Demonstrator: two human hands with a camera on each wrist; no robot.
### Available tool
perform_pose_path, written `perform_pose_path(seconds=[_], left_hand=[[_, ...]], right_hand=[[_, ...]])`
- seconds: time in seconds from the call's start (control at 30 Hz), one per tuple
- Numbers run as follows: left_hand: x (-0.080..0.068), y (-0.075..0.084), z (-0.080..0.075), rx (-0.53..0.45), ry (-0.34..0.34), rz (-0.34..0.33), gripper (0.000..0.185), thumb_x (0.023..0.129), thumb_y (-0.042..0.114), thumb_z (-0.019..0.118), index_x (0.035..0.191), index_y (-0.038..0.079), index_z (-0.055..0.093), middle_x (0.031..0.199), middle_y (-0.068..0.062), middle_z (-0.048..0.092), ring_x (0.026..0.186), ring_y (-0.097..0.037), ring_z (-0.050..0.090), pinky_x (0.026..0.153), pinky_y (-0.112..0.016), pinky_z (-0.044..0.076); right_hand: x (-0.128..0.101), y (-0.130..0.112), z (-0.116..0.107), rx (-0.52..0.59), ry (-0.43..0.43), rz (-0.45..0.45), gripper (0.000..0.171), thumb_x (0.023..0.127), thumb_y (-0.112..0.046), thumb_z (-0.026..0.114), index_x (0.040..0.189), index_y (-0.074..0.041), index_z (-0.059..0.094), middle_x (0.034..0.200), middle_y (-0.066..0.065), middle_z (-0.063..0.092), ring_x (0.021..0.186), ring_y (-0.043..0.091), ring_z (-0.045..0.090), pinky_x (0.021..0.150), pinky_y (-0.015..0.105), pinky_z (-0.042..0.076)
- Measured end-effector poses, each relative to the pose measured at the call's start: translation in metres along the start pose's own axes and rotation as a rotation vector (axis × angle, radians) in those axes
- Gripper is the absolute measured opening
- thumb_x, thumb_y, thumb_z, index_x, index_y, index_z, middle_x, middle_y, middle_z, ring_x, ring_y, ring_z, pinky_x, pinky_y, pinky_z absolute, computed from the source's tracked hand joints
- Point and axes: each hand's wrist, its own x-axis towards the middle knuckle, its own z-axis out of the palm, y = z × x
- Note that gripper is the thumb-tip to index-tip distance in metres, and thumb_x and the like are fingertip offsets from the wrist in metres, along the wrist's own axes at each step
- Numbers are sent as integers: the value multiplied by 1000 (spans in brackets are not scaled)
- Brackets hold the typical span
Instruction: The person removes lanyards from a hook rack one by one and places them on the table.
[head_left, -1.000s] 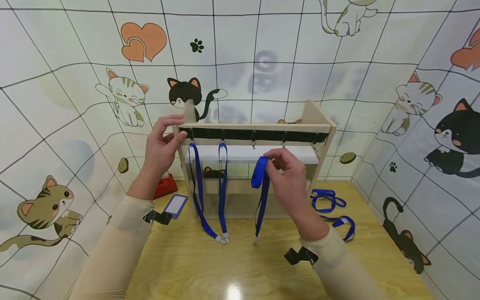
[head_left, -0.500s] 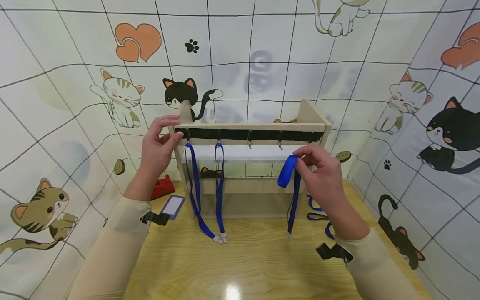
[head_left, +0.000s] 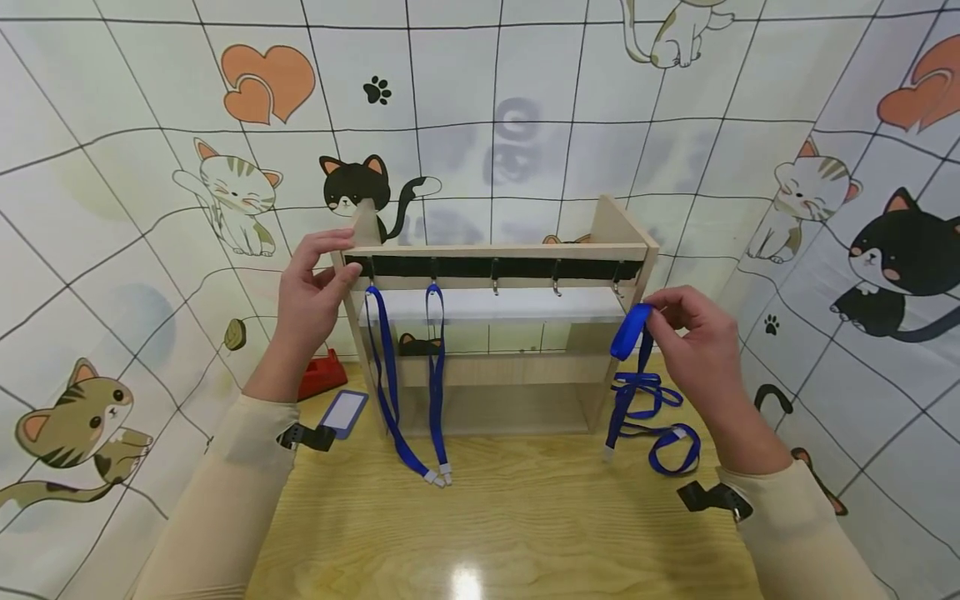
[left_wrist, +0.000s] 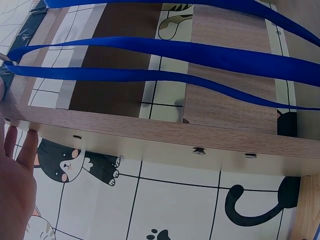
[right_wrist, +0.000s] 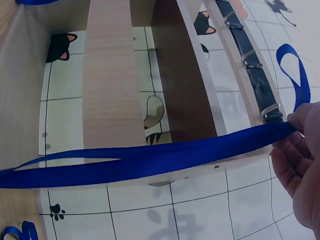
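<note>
In the head view my left hand (head_left: 309,292) holds the upper left corner of a wooden rack (head_left: 510,367), thumb in front on the black hook strip (head_left: 465,267). My right hand (head_left: 697,350) pinches a blue lanyard (head_left: 628,333) near its looped top, beside the rack's right end. The lanyard's straps hang down to a white clip (head_left: 608,453). In the right wrist view the pinched lanyard (right_wrist: 200,147) stretches across the rack, its small loop (right_wrist: 301,75) standing above the fingers. Two other blue lanyards, one on the left (head_left: 386,367) and one beside it (head_left: 437,375), hang from the leftmost hooks.
Metal hooks (head_left: 557,287) line the strip's right half. Loose blue lanyards (head_left: 675,450) lie on the wooden table (head_left: 480,517) at the right. A blue-framed card holder (head_left: 344,413) and a red object (head_left: 322,375) lie at the left. Cat-patterned cloth walls (head_left: 495,75) surround the table.
My right hand has carried the pinched lanyard rightward, from the rack's middle to its right end. My left hand has kept its place on the corner while the view shifted slightly.
</note>
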Motion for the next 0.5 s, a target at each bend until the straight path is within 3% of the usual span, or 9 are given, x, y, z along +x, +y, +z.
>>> perform_pose_path(seconds=[0.2,0.5], left_hand=[[0,0,0,-1,0,-1,32,105,1,74,137,2,70,151,-6,65,145,-24,56,104,-25,58],[0,0,0,0,1,-3,32,105,1,74,137,3,70,151,-6,65,145,-24,56,104,-25,58]], right_hand=[[-3,6,0,-7,-8,65,11,105,-1,73,115,-4,79,100,3,76,77,3,64,70,12,49],[-11,4,9,31,-58,74,11,105,1,73,114,-2,78,99,4,75,81,2,67,72,11,50]])
